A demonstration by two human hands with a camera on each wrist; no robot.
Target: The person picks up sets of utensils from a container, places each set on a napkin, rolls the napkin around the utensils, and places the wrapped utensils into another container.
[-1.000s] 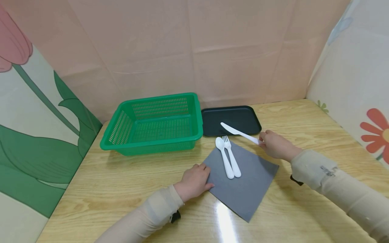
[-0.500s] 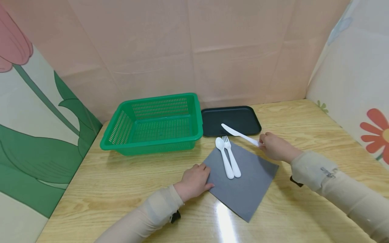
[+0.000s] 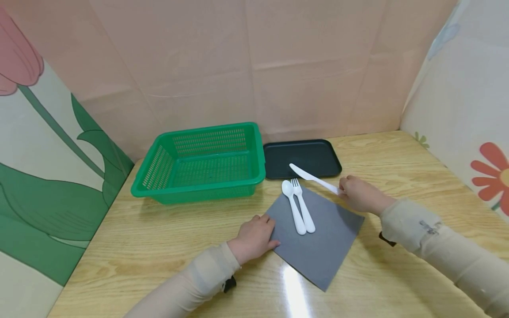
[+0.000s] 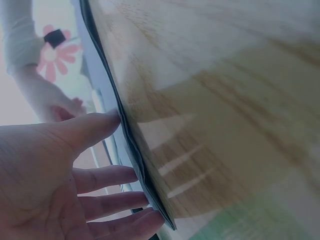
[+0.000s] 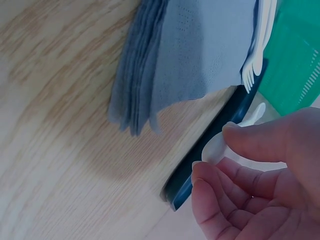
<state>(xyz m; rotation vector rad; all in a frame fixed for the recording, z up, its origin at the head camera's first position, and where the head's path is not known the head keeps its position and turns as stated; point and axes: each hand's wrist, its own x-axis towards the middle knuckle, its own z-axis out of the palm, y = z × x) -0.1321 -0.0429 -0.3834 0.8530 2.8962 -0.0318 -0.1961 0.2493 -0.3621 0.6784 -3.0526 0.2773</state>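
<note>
A white plastic knife (image 3: pixel 315 178) is pinched by its handle end between the thumb and fingers of my right hand (image 3: pixel 362 194). Its blade points up and left, overlapping the front edge of the black tray (image 3: pixel 304 157) in the head view. Below it lies a stack of grey paper napkins (image 3: pixel 318 260), turned cornerwise on the table. A white spoon (image 3: pixel 295 211) and fork (image 3: pixel 305 211) rest side by side on the napkins, heads past the upper corner. My left hand (image 3: pixel 254 238) touches the stack's left edge with fairly straight thumb and fingers (image 4: pixel 115 202).
A green plastic basket (image 3: pixel 210 183) with slotted walls stands at the back left, right beside the tray. Everything sits on a wooden table (image 3: pixel 159 247). A pink backdrop (image 3: pixel 199 66) hangs behind, and flower-patterned sheets stand at both sides.
The knife in my right hand has come down slightly, toward me and the napkins. My left hand, the spoon and the fork stay where they were.
</note>
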